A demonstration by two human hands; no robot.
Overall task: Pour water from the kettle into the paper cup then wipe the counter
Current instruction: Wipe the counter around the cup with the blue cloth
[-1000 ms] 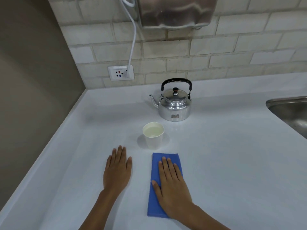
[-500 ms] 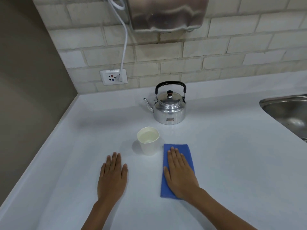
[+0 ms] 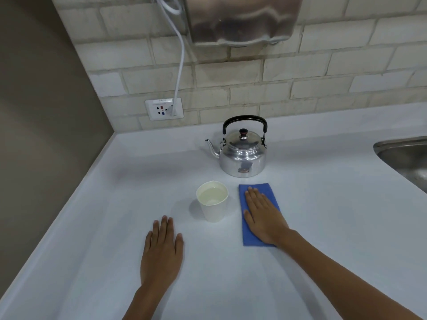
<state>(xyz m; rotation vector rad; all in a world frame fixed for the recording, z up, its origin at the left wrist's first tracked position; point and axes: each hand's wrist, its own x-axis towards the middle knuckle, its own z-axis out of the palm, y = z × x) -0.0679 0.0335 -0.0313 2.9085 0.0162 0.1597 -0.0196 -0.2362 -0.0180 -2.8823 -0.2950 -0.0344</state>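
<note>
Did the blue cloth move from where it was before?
Yes. The blue cloth slid away from the person, toward the kettle. It was in front of the paper cup; now it lies to its right, under the right hand.

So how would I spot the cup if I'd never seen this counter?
Find the shiny metal kettle by the tiled wall. Just in front of it, on the white counter, stands the paper cup, left of the blue cloth: white, open-topped, holding water.
</note>
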